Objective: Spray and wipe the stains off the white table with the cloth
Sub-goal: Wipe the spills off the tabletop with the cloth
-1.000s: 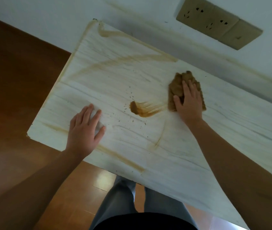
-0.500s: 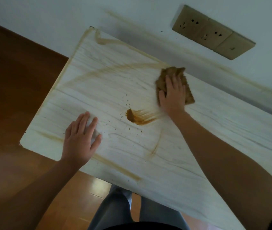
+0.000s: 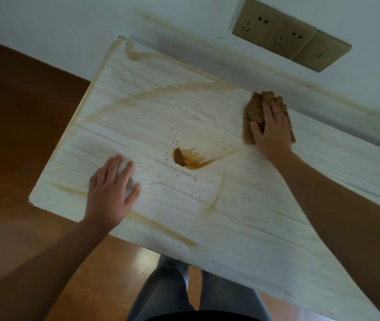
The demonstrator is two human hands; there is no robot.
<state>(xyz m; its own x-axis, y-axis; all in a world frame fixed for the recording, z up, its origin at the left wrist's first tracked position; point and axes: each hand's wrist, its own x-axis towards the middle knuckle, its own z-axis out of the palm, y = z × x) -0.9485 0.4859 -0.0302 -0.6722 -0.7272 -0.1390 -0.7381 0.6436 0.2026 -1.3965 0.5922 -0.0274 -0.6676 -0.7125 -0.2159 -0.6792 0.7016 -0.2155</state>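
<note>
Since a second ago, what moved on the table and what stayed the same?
The right hand slid the brown cloth along the far edge of the white table, first leftward, then back right, farther from the brown blob. The left hand stayed flat on the table; the blob and streaks look unwiped.

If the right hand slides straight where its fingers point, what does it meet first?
Likely the wall behind the table: the cloth under the right hand lies close to that back edge. Gap unclear.
</note>
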